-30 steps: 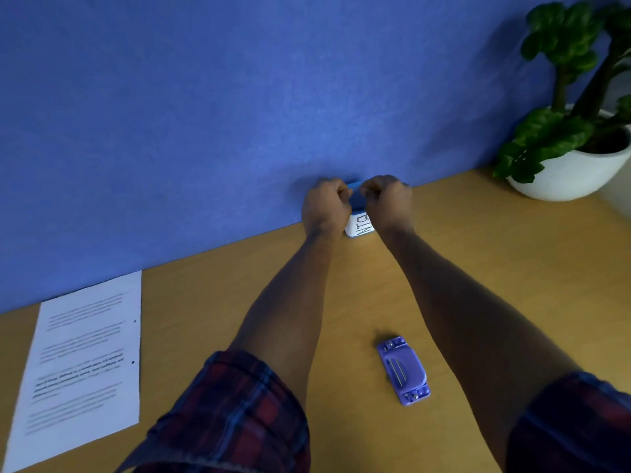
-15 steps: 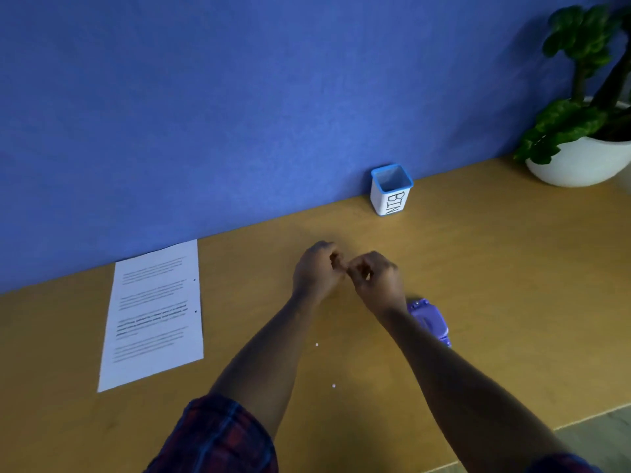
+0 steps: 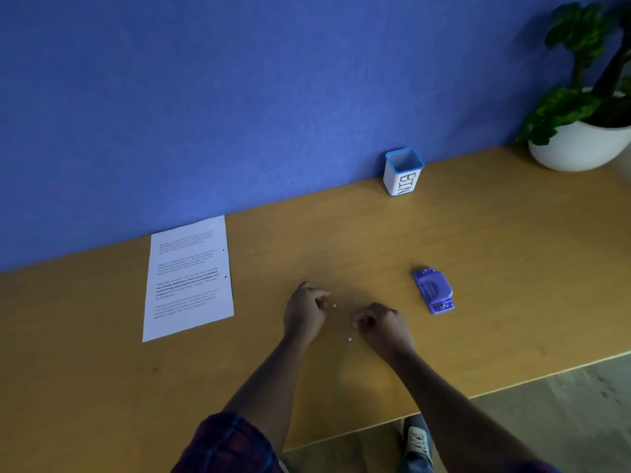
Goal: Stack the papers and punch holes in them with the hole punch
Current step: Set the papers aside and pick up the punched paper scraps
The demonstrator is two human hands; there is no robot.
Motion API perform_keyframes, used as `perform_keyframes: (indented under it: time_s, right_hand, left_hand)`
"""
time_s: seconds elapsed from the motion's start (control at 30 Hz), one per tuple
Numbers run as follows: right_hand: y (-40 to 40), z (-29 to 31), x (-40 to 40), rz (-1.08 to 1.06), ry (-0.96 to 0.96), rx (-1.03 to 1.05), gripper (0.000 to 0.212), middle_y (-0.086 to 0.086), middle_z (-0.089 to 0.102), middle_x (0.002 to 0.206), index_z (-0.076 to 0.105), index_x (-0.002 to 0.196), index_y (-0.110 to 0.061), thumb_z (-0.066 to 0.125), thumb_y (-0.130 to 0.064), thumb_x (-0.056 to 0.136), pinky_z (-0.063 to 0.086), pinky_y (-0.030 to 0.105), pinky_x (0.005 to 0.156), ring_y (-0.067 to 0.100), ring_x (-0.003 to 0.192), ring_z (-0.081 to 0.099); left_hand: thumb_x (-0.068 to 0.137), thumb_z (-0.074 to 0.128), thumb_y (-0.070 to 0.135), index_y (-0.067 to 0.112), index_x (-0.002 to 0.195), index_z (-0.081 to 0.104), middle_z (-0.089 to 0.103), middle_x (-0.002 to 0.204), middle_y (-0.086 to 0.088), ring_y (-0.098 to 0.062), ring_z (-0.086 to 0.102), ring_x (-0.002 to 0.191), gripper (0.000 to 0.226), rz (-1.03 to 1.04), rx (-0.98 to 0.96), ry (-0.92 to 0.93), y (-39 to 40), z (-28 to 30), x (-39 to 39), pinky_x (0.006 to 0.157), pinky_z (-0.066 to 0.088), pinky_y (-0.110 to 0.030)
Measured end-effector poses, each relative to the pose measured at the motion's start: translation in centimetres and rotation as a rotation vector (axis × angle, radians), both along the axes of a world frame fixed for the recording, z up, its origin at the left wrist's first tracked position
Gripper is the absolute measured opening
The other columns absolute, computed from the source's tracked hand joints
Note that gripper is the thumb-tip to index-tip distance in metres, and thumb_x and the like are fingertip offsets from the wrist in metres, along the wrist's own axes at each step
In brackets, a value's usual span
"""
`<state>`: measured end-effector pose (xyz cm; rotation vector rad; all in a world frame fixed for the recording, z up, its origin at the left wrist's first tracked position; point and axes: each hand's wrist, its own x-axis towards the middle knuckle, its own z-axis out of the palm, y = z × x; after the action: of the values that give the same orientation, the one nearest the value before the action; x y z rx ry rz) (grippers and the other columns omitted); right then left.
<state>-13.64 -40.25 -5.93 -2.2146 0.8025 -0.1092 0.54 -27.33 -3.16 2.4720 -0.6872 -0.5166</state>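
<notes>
White paper with black print, purple punch, white bin with blue rim and black letters, yellow-brown wooden desk, plain blue wall, green plant in white pot, red and dark blue plaid sleeve, tiny white dots

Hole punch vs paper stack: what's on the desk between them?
In the head view, both hands lie between them: the left hand nearer the paper stack, the right hand nearer the hole punch, with two small white dots on the desk.

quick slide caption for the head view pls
Both hands, left and right, reach for paper dots on the desk, beside punched papers and hole punch.
</notes>
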Motion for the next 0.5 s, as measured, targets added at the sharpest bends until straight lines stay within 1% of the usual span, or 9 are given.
perform_keyframes:
  time_s: [0.07,0.17,0.23,0.33,0.37,0.43,0.5]
  right_hand:
    - [0.4,0.2,-0.5,0.020,0.019,0.046,0.017,-0.016,0.074,0.089,0.078,0.081,-0.029,0.074,-0.014,0.077,0.051,0.022,0.075,0.006,0.083,0.068]
    - [0.7,0.0,-1.4,0.052,-0.025,0.109,0.017,-0.013,0.075,0.088,0.080,0.080,-0.027,0.077,-0.011,0.076,0.050,0.021,0.077,0.002,0.079,0.066]
    - [0.8,-0.2,-2.0,0.039,-0.064,0.145,0.015,-0.014,0.074,0.086,0.081,0.081,-0.026,0.084,-0.014,0.074,0.048,0.016,0.074,-0.002,0.077,0.065]
    - [1.0,-0.6,-2.7,0.031,-0.099,0.174,0.021,-0.019,0.067,0.080,0.081,0.087,-0.025,0.091,-0.020,0.069,0.045,0.011,0.071,-0.007,0.075,0.063]
    - [1.1,-0.6,-2.8,0.035,-0.103,0.162,0.024,-0.019,0.066,0.081,0.081,0.090,-0.024,0.092,-0.023,0.068,0.046,0.012,0.072,-0.007,0.074,0.062]
    - [1.5,-0.5,-2.9,0.041,-0.094,0.113,0.027,-0.015,0.068,0.088,0.081,0.095,-0.026,0.091,-0.028,0.069,0.051,0.020,0.075,-0.003,0.077,0.064]
    - [2.1,-0.3,-2.9,0.058,-0.054,0.006,0.027,-0.013,0.072,0.097,0.080,0.099,-0.031,0.086,-0.033,0.073,0.054,0.027,0.079,0.007,0.084,0.068]
  left_hand:
    - [0.089,0.072,0.015,0.020,0.112,0.079,0.063,0.112,0.004,-0.018,0.067,0.097,0.025,0.028,-0.035,0.008,0.0,-0.1,-0.5,0.081,0.053,-0.025]
    - [0.086,0.078,0.018,0.018,0.107,0.081,0.064,0.106,0.005,-0.015,0.067,0.095,0.021,0.051,-0.063,0.016,0.1,-0.3,-1.1,0.079,0.052,-0.024]
    - [0.086,0.079,0.020,0.018,0.102,0.082,0.066,0.102,0.005,-0.016,0.067,0.092,0.017,0.040,-0.066,-0.002,0.2,-0.4,-1.3,0.077,0.054,-0.026]
    - [0.087,0.077,0.025,0.019,0.102,0.082,0.070,0.101,0.004,-0.017,0.068,0.092,0.017,-0.027,-0.022,-0.077,0.1,-0.1,-1.4,0.077,0.055,-0.030]
    - [0.088,0.076,0.026,0.019,0.103,0.082,0.071,0.102,0.003,-0.018,0.068,0.094,0.017,-0.054,0.005,-0.104,0.0,-0.1,-1.3,0.078,0.055,-0.032]
    - [0.090,0.074,0.027,0.020,0.103,0.081,0.072,0.103,0.002,-0.020,0.068,0.098,0.017,-0.097,0.057,-0.143,-0.2,0.1,-1.2,0.079,0.056,-0.035]
    - [0.091,0.072,0.025,0.020,0.102,0.082,0.074,0.104,0.002,-0.020,0.068,0.100,0.015,-0.105,0.082,-0.160,-0.5,0.2,-1.3,0.079,0.057,-0.035]
